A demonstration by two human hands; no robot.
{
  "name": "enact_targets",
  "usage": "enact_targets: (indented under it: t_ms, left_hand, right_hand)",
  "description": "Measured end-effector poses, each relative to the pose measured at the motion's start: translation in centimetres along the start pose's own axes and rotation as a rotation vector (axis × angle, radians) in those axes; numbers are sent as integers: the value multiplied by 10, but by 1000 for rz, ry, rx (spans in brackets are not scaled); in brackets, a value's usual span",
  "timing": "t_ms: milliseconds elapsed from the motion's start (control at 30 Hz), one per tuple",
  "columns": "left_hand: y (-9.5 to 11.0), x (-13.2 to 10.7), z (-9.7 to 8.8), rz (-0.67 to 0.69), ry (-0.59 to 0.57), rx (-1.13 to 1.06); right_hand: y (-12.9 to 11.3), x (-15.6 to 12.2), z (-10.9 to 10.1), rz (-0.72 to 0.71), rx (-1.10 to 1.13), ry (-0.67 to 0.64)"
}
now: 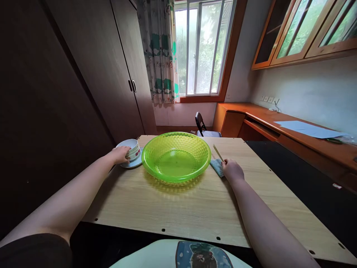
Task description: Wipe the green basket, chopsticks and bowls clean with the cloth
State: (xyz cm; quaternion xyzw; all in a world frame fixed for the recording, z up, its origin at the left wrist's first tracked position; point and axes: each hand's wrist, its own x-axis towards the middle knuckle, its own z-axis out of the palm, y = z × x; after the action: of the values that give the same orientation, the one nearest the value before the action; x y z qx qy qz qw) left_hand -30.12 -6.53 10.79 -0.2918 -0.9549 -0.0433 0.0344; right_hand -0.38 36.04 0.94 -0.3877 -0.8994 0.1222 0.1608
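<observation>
Bowls [134, 151] are stacked on a plate [136, 163] just left of the green basin [176, 163] in the head view, their side touched by the left hand [120, 154]; whether they are gripped cannot be told. Thin sticks [218, 152] are clasped by the right hand [233, 171], right of the basin, beside a patterned cloth [216, 167]. The bowls are best kept level, the sticks pinched snugly together.

White bowls [134, 153] are standing stacked at eleven o'clock; a plate [136, 162] is lying beneath. Pale chopsticks [218, 151] are slanting at one o'clock.
</observation>
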Motion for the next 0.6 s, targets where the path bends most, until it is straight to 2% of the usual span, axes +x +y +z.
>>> enact_targets:
  t_ms: [33,100,167,233,267,333,367,433,500,600]
  left_hand:
    - [3,-1,-4,-6,20,27]
    - [15,-11,-11,22,186,16]
    - [37,-34,-17,123,343,-138]
    - [70,-66,-19,274,425,-371]
    - [88,-84,-18,341,402,-483]
    - [125,-116,-14,405,270,-679]
    - [141,-130,-9,435,184,-766]
    - [167,-150,2,514,-3,-895]
    - [182,-161,15,528,-119,-1000]
    - [187,-167,36,457,-217,-1157]
  right_hand:
    - [-1,-1,-6,-1,46,71]
    - [-8,-6,-21,-17,152,221]
    - [-23,-17,-40,1,291,356]
    - [-50,-34,-59,1,549,385]
    - [-66,-46,-67,-22,731,330]
    - [-100,-72,-79,-132,1091,120]
    - [-116,-85,-83,-194,1208,-9]
    - [-144,-110,-86,-269,1368,-182]
    - [-163,-129,-84,-288,1453,-286]
    - [-175,-145,-79,-297,1460,-409]
